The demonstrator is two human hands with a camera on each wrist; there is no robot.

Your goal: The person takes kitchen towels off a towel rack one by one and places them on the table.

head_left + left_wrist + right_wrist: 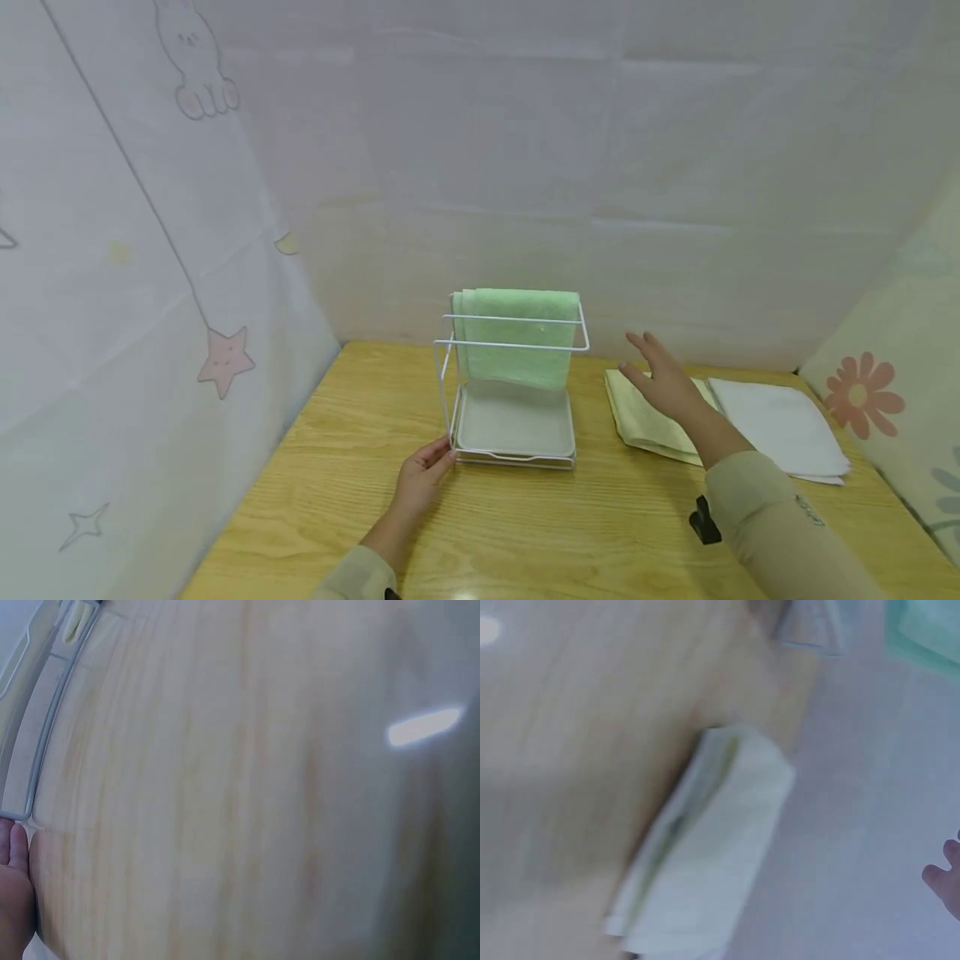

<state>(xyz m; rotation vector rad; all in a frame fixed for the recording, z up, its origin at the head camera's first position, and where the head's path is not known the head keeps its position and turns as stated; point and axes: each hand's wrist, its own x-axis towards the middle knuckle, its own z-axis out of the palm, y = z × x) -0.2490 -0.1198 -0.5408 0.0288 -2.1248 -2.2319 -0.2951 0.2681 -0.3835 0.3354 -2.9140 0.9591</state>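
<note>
A white wire towel rack (510,344) with a light tray (513,421) in its base stands on the table. Over its rear bar hangs a folded green towel (517,333). At the rack's front left lower corner, my left hand (422,479) pinches the frame between thumb and fingers. In the left wrist view, part of that hand (13,900) shows against the rack's base. My right hand (663,387), fingers spread and holding nothing, hovers above a folded pale yellow towel (645,421). Only fingertips of the right hand (946,881) appear in the right wrist view.
Right of the yellow towel lies a folded white towel (783,425). The wooden table (322,483) borders white patterned cloth walls at the back (480,167) and both sides.
</note>
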